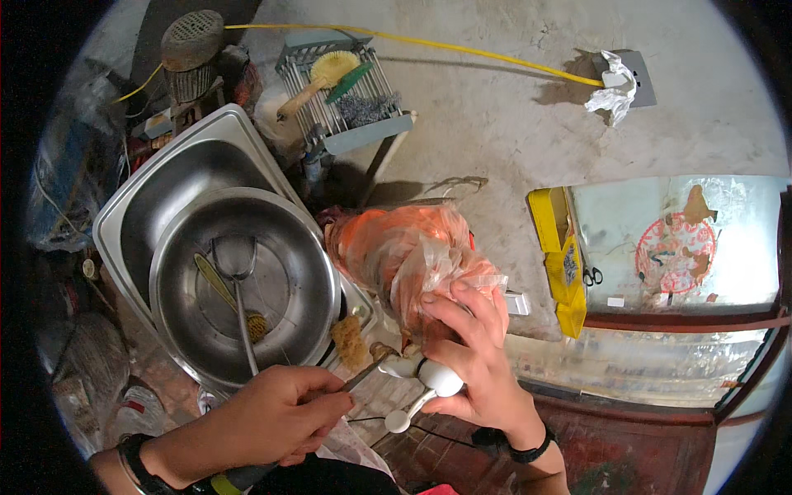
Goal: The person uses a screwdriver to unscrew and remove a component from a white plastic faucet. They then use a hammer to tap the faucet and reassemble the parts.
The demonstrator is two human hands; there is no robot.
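Observation:
My left hand [293, 412] grips a slim metal tool [363, 378], its tip angled against the small brownish end of a white fitting [441, 381] with a lever. That fitting sits in the curled grasp of my right hand [478, 371], whose fingertips rest against a crumpled clear plastic bag [412, 256] with orange material inside. Just left of the fitting lies a worn yellow sponge [351, 342]. A steel bowl [173, 322] sits in the steel sink [124, 219], holding a long metal-handled utensil [244, 330] and a brush with yellow bristles [213, 280].
A rack [388, 125] holds brushes [334, 66] and a scourer [367, 109]. A yellow cable [445, 43] runs along the wall to a grey plate [639, 87] with white paper. At right are a glass panel [627, 206], a yellow holder [549, 231] with scissors, and red woodwork [619, 445].

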